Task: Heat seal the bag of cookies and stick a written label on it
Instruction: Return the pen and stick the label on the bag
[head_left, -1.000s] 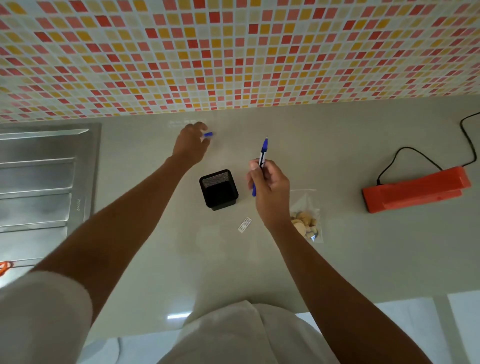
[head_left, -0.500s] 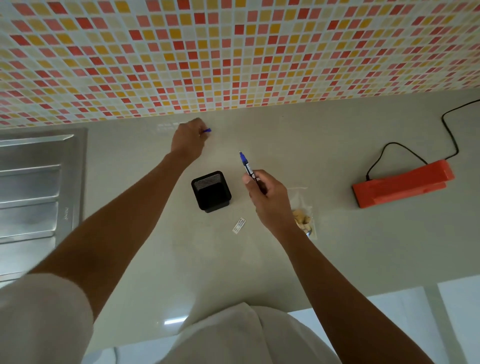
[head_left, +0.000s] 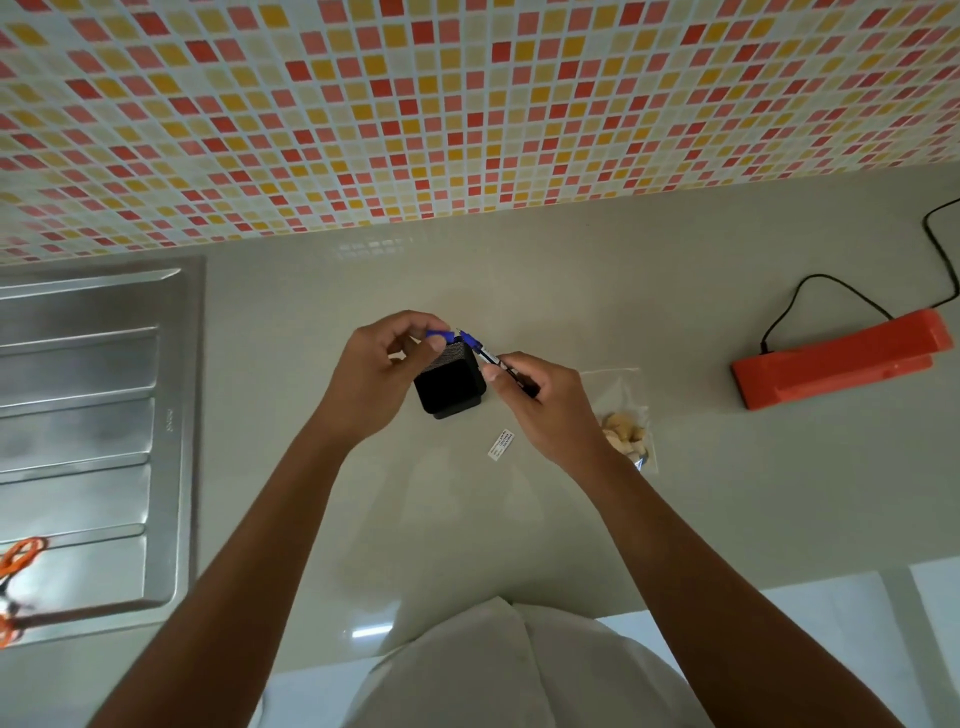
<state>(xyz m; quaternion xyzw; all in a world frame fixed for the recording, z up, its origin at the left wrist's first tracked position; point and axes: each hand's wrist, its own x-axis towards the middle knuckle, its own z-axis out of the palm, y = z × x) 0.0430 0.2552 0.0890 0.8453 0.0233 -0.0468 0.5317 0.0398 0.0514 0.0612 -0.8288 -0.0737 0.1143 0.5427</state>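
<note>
So, head view: both hands meet over the black pen cup (head_left: 451, 382). The right hand (head_left: 545, 410) is closed around the pen (head_left: 485, 355); the left hand (head_left: 382, 371) pinches the blue cap (head_left: 437, 336) at its tip. Looks like capping, with the writing probably done. The label (head_left: 501, 443) lies on the counter (head_left: 649, 519) just left of the cookie bag (head_left: 626, 418), print too small to read. Next is probably peeling it. The orange sealer (head_left: 841, 358) sits well off right.
</note>
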